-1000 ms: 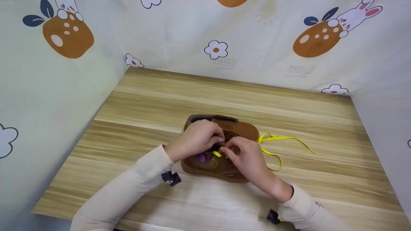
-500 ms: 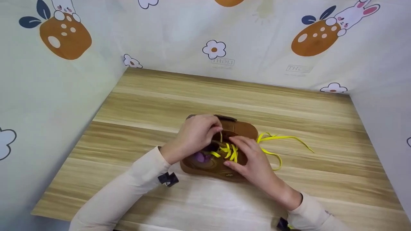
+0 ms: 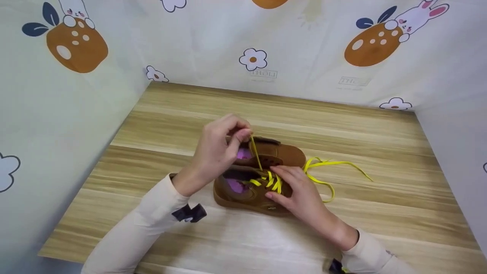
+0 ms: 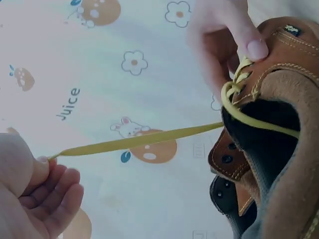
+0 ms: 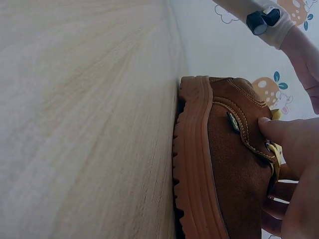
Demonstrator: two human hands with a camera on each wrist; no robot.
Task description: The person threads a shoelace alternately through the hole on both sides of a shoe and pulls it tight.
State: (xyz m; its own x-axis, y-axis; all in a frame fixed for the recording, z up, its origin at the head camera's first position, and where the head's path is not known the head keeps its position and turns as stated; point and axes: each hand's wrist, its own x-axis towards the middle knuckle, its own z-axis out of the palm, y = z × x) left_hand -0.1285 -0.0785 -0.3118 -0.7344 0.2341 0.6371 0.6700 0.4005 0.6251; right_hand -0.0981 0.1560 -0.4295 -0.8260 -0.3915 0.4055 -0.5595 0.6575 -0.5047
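A brown shoe (image 3: 247, 199) with a purple insole lies near the table's middle, toe to the right in the head view. A yellow shoelace (image 4: 149, 142) runs taut from its far eyelet row to my left hand (image 3: 217, 148), which pinches the lace end between thumb and fingertips, above the shoe opening. My right hand (image 3: 308, 196) grips the shoe's front part, thumb on the near side and fingers across the far side. Crossed laces show between them. The other lace end loops over the opening in the left wrist view. The toe is mostly hidden by the right hand.
A second brown shoe (image 3: 293, 154) lies just behind the first, its eyelets without lace where visible. Another stretch of yellow lace (image 3: 338, 163) lies loosely on the wooden table (image 3: 182, 118) to the right. Patterned cloth walls (image 3: 213, 34) enclose the back and sides.
My left hand has risen up and leftward, drawing the lace out of the shoe. The right hand moved off the eyelets, spread over the shoe front, and now stays still.
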